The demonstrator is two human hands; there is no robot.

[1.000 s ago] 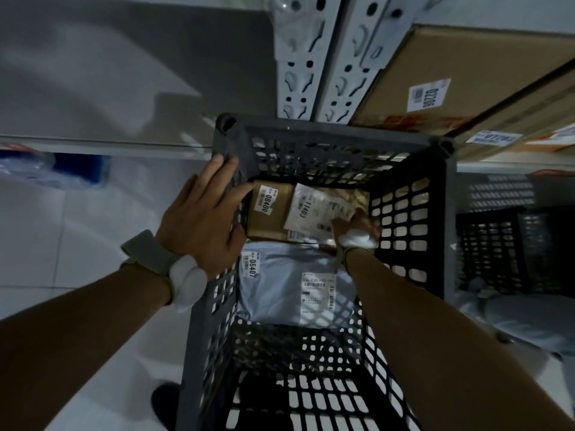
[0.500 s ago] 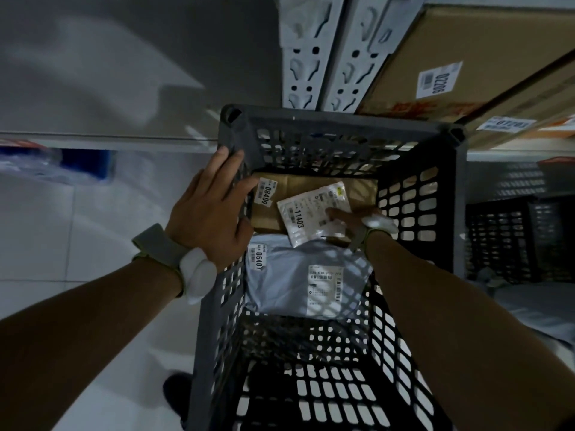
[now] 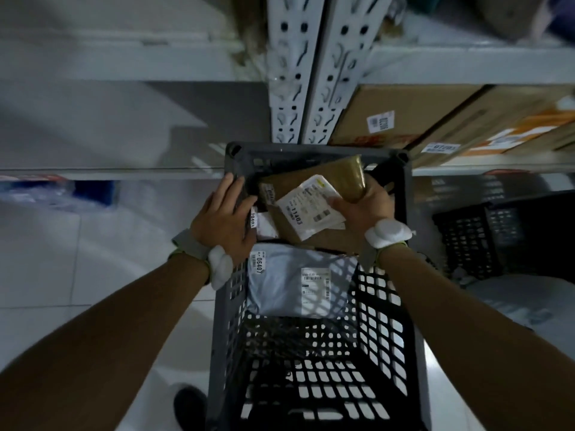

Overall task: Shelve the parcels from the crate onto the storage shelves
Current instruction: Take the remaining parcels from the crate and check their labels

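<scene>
The white steel storage shelves (image 3: pixel 314 73) rise just beyond the far end of the grey perforated crate (image 3: pixel 382 321), which stands on the pale tiled floor (image 3: pixel 62 275). On the shelf board beyond the crate's far right corner lie large cardboard boxes (image 3: pixel 410 116) with barcode labels. A second, darker crate (image 3: pixel 473 241) sits to the right of the grey one, apart from it.

Inside the grey crate, a grey poly mailer (image 3: pixel 280 293) labelled 06407 lies flat on the bottom at about mid-length. Beyond it, at the crate's far end, is a brown box (image 3: pixel 323 244).

Above that box, at the level of the crate's far rim, is a brown padded parcel (image 3: pixel 342 175) with a white label marked 11403 (image 3: pixel 308 209) on its upper face. The right hand (image 3: pixel 367 206) grips it: the thumb presses down on the label and the fingers are curled round the parcel's right edge and underside, so the parcel is tilted and clear of the crate's bottom.

The left hand (image 3: pixel 224 219) rests on the crate's left rim near the far corner, its fingers straight and close together, the thumb reaching inward. Both wrists carry a band with a white device.

Just inside the rim by the left hand is a small white packet (image 3: pixel 266 225). A dark shoe (image 3: pixel 189 405) stands beside the crate's near left corner.
</scene>
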